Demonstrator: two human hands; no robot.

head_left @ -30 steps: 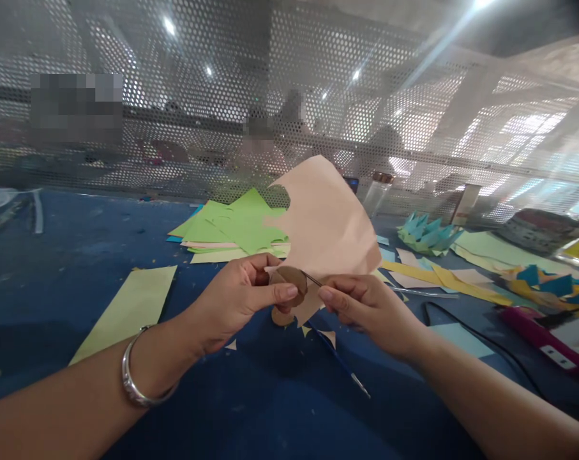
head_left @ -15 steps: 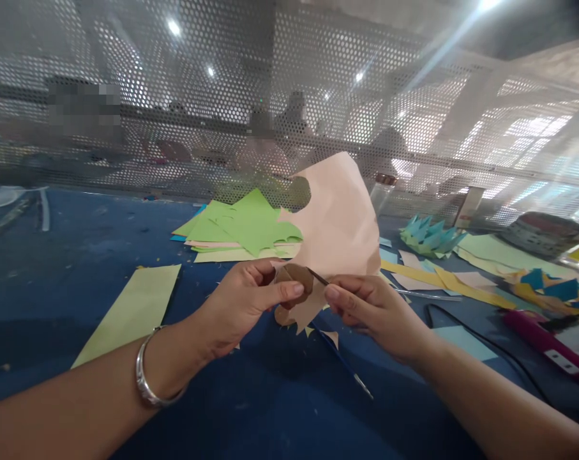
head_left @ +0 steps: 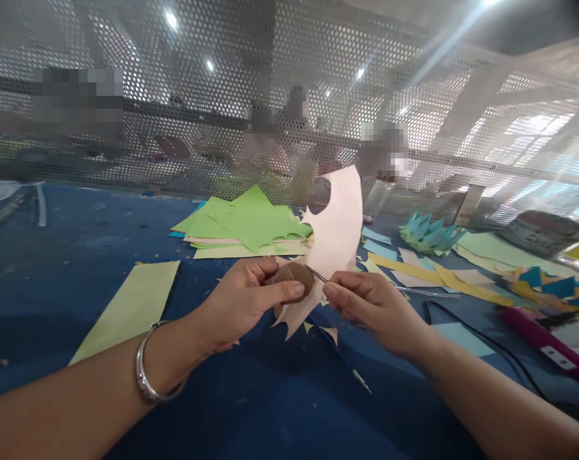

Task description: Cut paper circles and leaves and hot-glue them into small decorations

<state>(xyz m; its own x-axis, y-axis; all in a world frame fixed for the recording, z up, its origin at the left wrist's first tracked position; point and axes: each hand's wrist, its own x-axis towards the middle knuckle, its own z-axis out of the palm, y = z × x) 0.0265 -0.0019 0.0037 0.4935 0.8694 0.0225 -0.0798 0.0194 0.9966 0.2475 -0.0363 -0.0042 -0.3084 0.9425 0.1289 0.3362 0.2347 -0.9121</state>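
Note:
My left hand pinches a brown round cardboard disc against the pale pink paper, its thumb lying across the disc's face. The paper rises behind the disc, bent, with a round notch in its upper left edge and jagged points at its bottom. My right hand is closed on small scissors, whose thin blades reach to the disc's right edge; their handles are hidden in my fingers. Under the hands, a blue pen-like stick and small paper scraps lie on the blue table.
Green sheets are stacked behind my left hand, and a pale yellow strip lies to the left. On the right are yellow strips, a folded blue-green paper piece, a black cord and a magenta power strip. Perforated metal stands behind.
The pink paper has turned and now shows narrower, its lower points swung left. The disc has tilted slightly in my left hand. Both hands stay nearly in place.

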